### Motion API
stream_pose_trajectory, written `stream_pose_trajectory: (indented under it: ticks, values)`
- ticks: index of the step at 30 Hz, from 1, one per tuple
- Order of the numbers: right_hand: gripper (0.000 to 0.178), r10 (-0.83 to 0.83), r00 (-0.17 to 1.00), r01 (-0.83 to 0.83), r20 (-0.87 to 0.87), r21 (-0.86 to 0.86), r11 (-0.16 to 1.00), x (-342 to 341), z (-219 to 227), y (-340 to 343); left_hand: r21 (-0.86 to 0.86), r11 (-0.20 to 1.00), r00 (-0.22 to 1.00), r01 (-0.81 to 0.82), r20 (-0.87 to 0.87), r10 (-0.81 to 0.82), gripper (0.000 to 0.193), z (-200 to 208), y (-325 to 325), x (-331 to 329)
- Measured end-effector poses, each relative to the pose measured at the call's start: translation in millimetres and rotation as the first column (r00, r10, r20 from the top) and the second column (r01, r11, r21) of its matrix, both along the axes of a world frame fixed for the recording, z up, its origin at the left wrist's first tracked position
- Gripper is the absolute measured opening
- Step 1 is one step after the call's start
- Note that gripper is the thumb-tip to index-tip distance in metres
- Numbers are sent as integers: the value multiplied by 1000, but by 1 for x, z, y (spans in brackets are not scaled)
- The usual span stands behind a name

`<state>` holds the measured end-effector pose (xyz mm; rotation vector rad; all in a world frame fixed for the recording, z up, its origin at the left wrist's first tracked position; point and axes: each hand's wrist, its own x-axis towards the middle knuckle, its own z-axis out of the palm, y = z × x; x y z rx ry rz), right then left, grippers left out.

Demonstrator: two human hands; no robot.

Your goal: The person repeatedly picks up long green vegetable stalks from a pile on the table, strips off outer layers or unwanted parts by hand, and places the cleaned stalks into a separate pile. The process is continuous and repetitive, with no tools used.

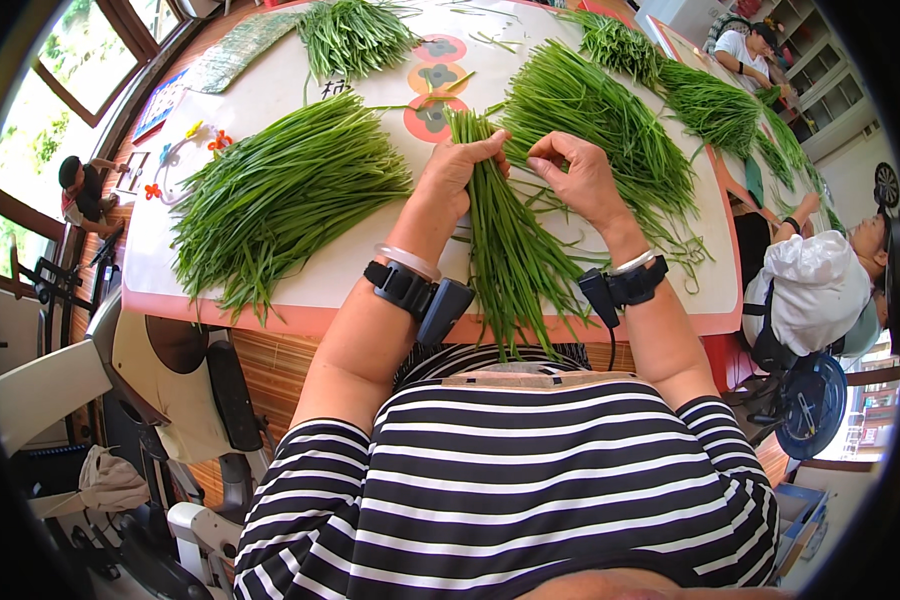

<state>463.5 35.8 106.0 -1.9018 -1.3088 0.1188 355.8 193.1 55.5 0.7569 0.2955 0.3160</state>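
My left hand [457, 175] is wrapped round the upper part of a bunch of garlic chives [505, 240]. The bunch's cut ends poke out above the fist, and its long green leaves fan down over the table's near edge toward my body. Just right of the bunch, my right hand [582, 180] is raised with its fingers curled in a pinch; whatever lies between them, if anything, is too small to make out. A large pile of chives [290, 200] lies to the left, and another pile [605, 130] spreads out behind and beside my right hand.
The table [370, 255] has a pale cover with a pink border. More chives [355, 40] lie at the far side, near a greenish mat [238, 52]. Along the right, people sit by further heaps [710, 105]. Exercise equipment [175, 370] stands at the lower left.
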Motion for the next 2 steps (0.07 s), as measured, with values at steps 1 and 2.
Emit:
stream_pose_trajectory:
  ticks: [1,2]
  values:
    - [9,-10,1000,10,-6,36,999,0,0,0,-9,1000,1000,10,-26,-10,21,2,0,-1]
    - [12,-19,1000,20,-13,73,997,4,-3,0,-11,1000,1000,10,-25,-10,21,2,0,-2]
